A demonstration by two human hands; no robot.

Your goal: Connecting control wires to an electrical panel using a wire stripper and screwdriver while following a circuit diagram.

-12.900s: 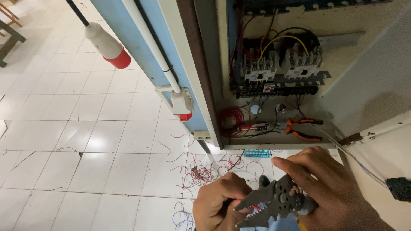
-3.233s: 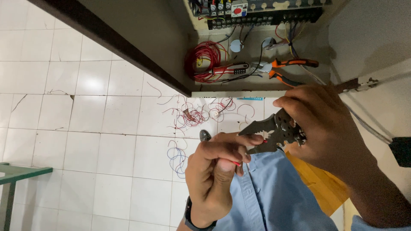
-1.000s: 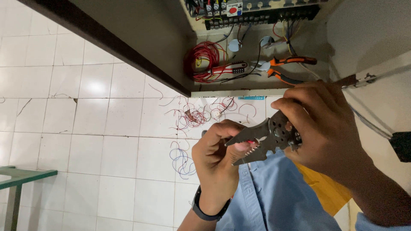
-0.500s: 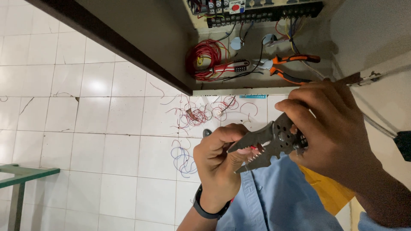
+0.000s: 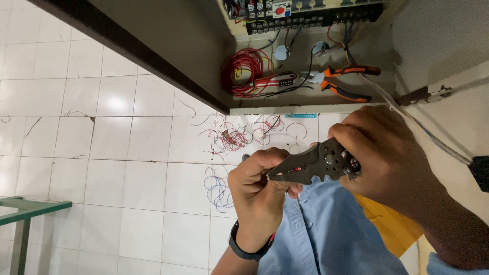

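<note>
My right hand point(image 5: 392, 158) grips the handles of a dark grey wire stripper point(image 5: 313, 167), its jaws pointing left. My left hand point(image 5: 257, 191) is closed at the jaw tip, pinching a thin red wire point(image 5: 296, 168) that shows as a small red spot in the jaws. A black band circles my left wrist. Both hands hover over my light blue shirt point(image 5: 326, 234), below the open electrical cabinet point(image 5: 305, 56).
Inside the cabinet bottom lie a coil of red wire point(image 5: 244, 69), a red-handled screwdriver point(image 5: 270, 81) and orange-handled pliers point(image 5: 346, 81). Red and blue wire scraps point(image 5: 229, 137) litter the white tiled floor. A green table corner point(image 5: 25, 209) stands at lower left. A cable point(image 5: 433, 137) runs right.
Over the last second both hands stayed together on the stripper, drifting slightly down and right; the stripper's jaws have closed more tightly on the wire held by my left hand.
</note>
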